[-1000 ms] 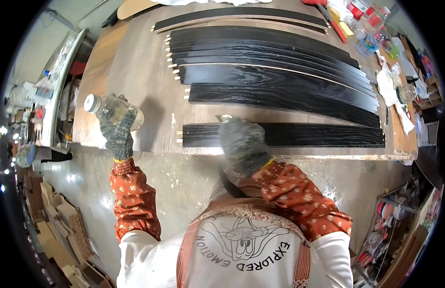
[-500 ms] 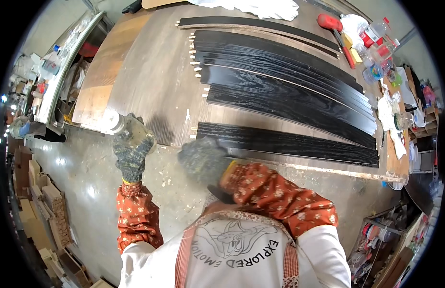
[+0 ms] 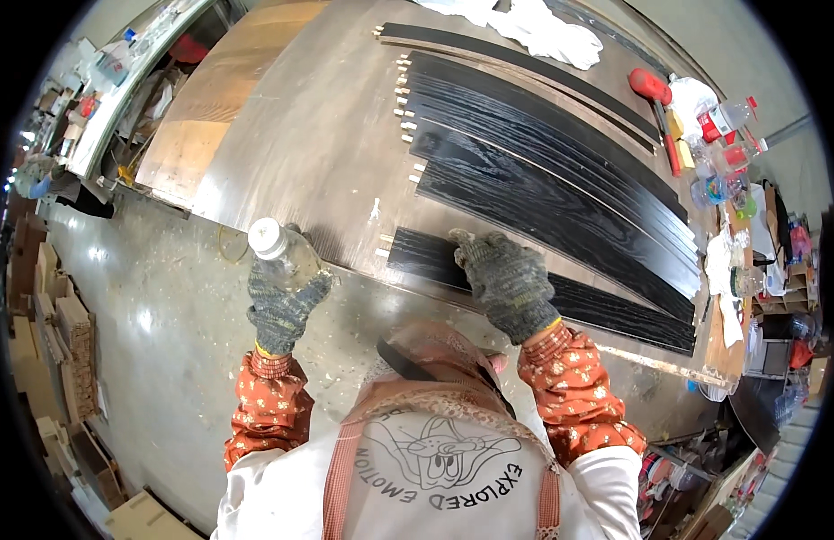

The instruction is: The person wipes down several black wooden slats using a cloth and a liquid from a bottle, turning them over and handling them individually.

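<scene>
My left hand, in a grey-green knit glove, is wrapped round a clear plastic bottle with a white cap. The bottle is held upright beside the table's near edge. My right hand, gloved the same way, lies across the nearest black wood-grain board. Its fingers bend over the board's far edge, and the fingertips are partly hidden. Pale dowels stick out of that board's left end. Beyond it, several more black boards lie side by side, with dowels at their left ends too.
The boards rest on a large wood-topped table. White cloth lies at its far edge. A red-headed mallet and several plastic bottles are at the right. Wood pieces are stacked on the floor at left.
My right hand has moved right and away from me, from near the table edge onto the nearest board. The bottle stays in my left hand. The whole view has shifted and turned slightly.
</scene>
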`<state>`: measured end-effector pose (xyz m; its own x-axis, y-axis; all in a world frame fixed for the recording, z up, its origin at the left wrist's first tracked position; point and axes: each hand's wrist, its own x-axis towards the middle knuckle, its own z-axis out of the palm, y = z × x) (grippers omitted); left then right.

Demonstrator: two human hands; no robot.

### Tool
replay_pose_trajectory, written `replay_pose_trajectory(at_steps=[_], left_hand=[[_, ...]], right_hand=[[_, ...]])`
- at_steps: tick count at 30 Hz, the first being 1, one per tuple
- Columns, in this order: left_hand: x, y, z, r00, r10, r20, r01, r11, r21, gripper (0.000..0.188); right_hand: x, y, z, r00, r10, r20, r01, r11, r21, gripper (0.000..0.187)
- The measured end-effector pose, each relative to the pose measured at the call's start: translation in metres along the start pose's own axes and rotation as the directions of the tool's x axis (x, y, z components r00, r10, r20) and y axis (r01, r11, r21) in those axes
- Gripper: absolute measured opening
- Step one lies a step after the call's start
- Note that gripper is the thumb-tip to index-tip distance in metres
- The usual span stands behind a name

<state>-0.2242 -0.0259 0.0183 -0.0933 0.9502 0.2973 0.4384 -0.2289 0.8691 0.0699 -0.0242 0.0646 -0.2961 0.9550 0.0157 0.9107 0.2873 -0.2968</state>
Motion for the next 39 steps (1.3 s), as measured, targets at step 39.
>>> replay_pose_trajectory(at_steps=[39], left_hand=[[-0.014,0.018,0.029,0.986,-0.116,0.116,0.112,0.993,0.041,0.052]], right_hand=[[0.004,0.003,-0.002,0.946,0.014,0.325,0.083,0.956,-0.283,0.036]])
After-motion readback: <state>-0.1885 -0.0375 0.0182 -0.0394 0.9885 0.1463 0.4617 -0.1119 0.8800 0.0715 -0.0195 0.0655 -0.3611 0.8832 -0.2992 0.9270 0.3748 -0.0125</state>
